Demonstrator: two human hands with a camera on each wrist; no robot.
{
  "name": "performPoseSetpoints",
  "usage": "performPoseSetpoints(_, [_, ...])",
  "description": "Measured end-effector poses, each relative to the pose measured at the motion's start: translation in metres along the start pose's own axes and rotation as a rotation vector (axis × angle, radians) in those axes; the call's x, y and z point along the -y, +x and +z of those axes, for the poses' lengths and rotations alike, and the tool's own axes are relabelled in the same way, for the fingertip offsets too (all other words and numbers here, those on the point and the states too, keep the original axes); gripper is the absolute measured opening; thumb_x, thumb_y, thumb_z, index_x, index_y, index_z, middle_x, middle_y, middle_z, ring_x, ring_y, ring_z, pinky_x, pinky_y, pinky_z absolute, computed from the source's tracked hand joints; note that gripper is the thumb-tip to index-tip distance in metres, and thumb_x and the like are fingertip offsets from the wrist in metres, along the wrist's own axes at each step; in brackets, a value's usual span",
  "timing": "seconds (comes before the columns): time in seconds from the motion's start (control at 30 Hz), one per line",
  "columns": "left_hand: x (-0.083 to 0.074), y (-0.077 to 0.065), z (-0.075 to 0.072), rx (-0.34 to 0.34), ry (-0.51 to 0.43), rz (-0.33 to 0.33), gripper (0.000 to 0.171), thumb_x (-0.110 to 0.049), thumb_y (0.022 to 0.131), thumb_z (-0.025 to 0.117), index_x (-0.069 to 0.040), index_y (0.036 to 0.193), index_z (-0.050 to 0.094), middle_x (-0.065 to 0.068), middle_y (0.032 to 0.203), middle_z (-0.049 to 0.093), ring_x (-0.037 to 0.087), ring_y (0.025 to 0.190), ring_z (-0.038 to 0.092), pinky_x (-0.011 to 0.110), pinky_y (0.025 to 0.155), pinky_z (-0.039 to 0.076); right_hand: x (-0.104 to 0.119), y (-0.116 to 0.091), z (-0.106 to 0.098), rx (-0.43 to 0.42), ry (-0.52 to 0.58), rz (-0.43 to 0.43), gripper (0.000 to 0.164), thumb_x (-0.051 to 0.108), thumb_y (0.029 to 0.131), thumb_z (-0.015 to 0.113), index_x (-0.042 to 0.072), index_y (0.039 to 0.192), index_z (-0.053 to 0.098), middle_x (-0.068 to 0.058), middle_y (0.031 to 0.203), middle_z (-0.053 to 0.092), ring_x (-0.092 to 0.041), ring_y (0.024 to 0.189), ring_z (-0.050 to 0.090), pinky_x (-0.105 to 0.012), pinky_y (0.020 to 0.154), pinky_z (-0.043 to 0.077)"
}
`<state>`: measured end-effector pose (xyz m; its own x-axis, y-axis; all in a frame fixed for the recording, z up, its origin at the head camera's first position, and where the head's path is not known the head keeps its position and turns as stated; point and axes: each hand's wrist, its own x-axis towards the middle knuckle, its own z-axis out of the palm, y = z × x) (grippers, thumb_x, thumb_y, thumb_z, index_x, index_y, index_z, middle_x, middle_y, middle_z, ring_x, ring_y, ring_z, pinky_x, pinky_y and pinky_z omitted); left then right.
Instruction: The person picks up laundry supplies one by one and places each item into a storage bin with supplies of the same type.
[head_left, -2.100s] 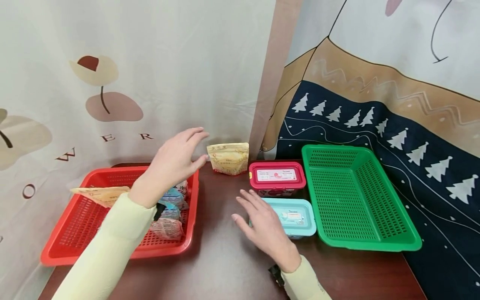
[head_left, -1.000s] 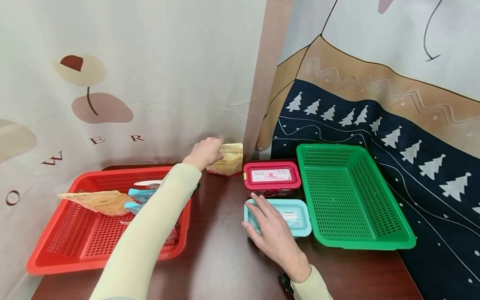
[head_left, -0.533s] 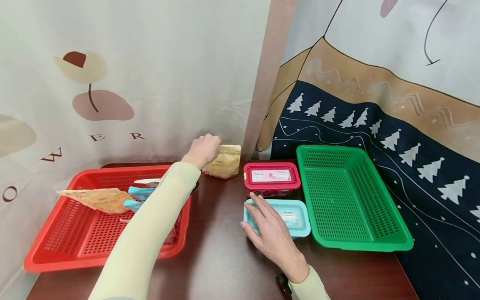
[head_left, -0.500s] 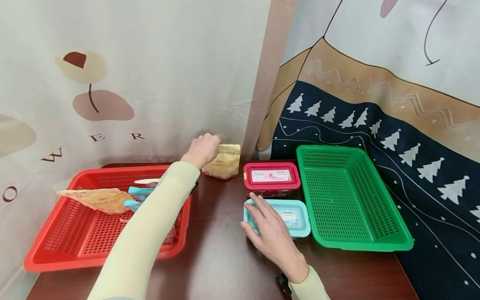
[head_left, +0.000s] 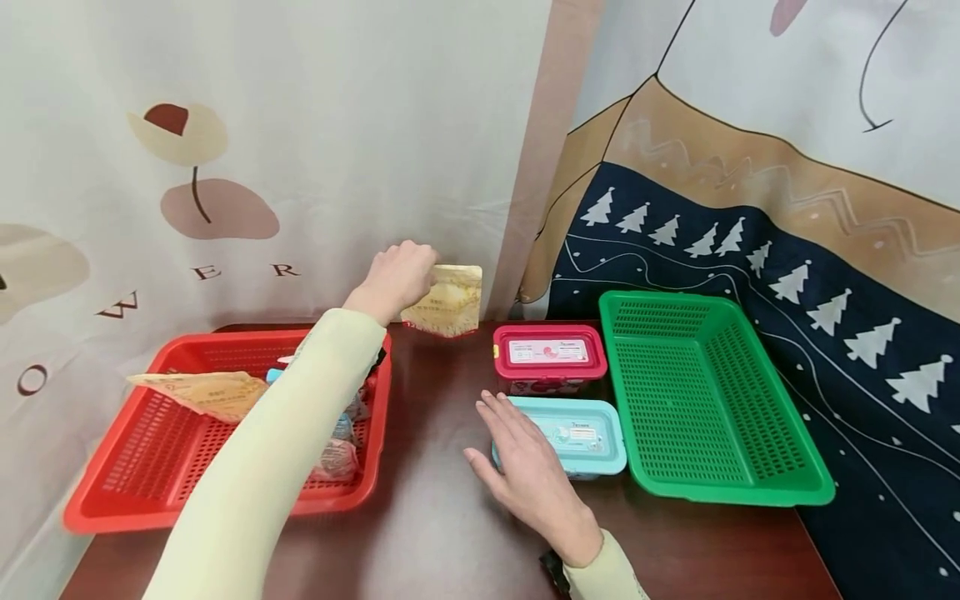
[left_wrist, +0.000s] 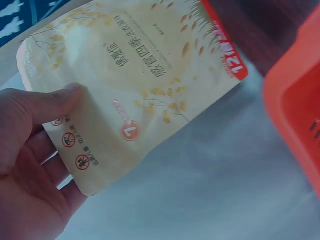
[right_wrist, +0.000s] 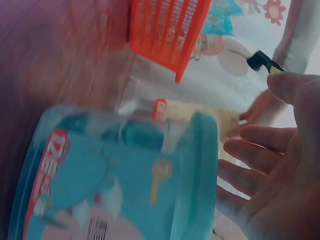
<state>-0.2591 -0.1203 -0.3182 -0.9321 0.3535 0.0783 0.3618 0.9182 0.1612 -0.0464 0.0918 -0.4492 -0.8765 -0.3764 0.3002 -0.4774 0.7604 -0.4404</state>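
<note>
My left hand (head_left: 393, 279) pinches a cream-yellow stand-up pouch (head_left: 451, 300) by its top edge, near the curtain at the back. In the left wrist view the thumb lies on the front of the pouch (left_wrist: 135, 75), with fingers behind it; Chinese print and a red bottom band show. My right hand (head_left: 528, 471) hovers with straight fingers at the left side of a light blue lidded box (head_left: 588, 435). The right wrist view shows that hand (right_wrist: 270, 170) beside the lid of the blue box (right_wrist: 112, 185), holding nothing. A crimson lidded box (head_left: 551, 353) stands behind the blue one.
A red basket (head_left: 120, 508) on the left contains another cream pouch (head_left: 206, 393) and several small wrapped packets (head_left: 336, 460), partly hidden by my left sleeve. On the right, a green basket (head_left: 675, 400) stands beside the boxes. Curtains border the brown table (head_left: 427, 533).
My left hand has reached from above the red basket to the standing pouch, gripped it and raised it slightly. My right hand moved over the blue lid, then back a little left.
</note>
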Motion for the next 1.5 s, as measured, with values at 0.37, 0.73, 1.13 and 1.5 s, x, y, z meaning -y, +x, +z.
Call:
performPoseSetpoints(0.37, [0.002,-0.04,-0.048,-0.109,-0.055,-0.028,0.016,-0.011,0.098,0.067,-0.008,0.112,0.075,0.015,0.103,0.075,0.038,0.087,0.068,0.058,0.072,0.054,0.026,0.015,0.022,0.117,-0.001,-0.083,0.061,0.046,0.104,0.059,0.007,0.15,0.053,-0.005,0.161,0.044,-0.022,0.151,0.037,-0.044,0.118,0.036])
performPoseSetpoints(0.73, [0.006,-0.09,-0.076,-0.304,-0.075,-0.039,0.01,-0.009,0.096,0.07,-0.01,0.105,0.075,0.012,0.098,0.076,0.038,0.08,0.068,0.06,0.064,0.052,0.049,0.029,0.055,0.174,-0.116,-0.242,0.061,0.048,0.111,0.037,0.008,0.156,0.046,-0.006,0.164,0.038,-0.021,0.153,0.031,-0.043,0.12,0.033])
performPoseSetpoints(1.13, [0.015,-0.13,-0.096,-0.506,-0.049,0.018,0.011,-0.007,0.095,0.073,-0.008,0.105,0.077,0.014,0.097,0.077,0.037,0.075,0.068,0.058,0.058,0.052,0.064,0.035,0.073,0.298,-0.129,-0.318,0.071,0.059,0.109,0.026,0.012,0.161,0.039,0.0,0.17,0.023,-0.016,0.157,0.017,-0.045,0.124,0.026])
performPoseSetpoints(1.5, [0.034,-0.166,-0.123,-0.695,0.041,0.004,0.011,-0.005,0.092,0.076,-0.004,0.102,0.077,0.016,0.096,0.077,0.043,0.072,0.068,0.062,0.06,0.045,0.064,0.033,0.075,0.301,-0.141,-0.329,0.071,0.058,0.11,0.023,0.012,0.16,0.039,-0.001,0.17,0.022,-0.016,0.157,0.017,-0.045,0.124,0.025])
